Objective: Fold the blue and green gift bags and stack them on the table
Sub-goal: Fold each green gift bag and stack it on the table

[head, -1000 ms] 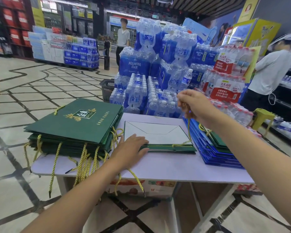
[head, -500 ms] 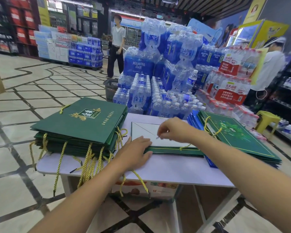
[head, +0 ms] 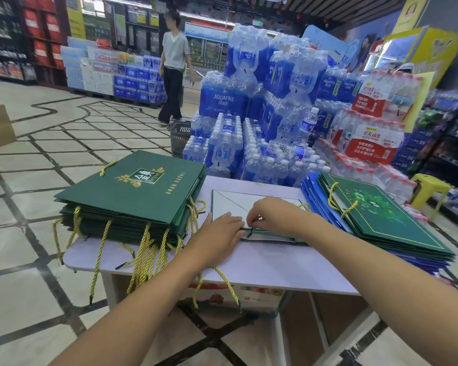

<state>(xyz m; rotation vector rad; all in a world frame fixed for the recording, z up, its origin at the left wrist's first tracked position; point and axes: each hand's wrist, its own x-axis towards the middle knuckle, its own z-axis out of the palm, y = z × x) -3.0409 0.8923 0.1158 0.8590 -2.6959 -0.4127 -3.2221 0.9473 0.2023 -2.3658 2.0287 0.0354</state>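
From the head view: presses down with the left hand [head: 220,231], fingers straight and laid flat, on the near left corner of the flattened green bag [head: 236,204], lying white side up in the middle of the table [head: 262,265]. Pinches with the right hand [head: 270,215], fingers curled tight, the gold cord [head: 305,206] at that bag's near edge, with a dark cord tip poking out just under the fingertips and the two hands almost touching. Just beside the bag on the left, a tall stack of green bags [head: 132,191], gold handles dangling over the table's front edge. On the right, a lower pile: a leaf-printed green bag [head: 389,220] on top of blue bags [head: 312,196], their edges fanned out at the far corner. Behind the table, shrink-wrapped packs of bottled water [head: 249,101]. Farther back, a person in a grey top [head: 173,75] on the tiled floor. Off to the right, a yellow stool [head: 428,186].
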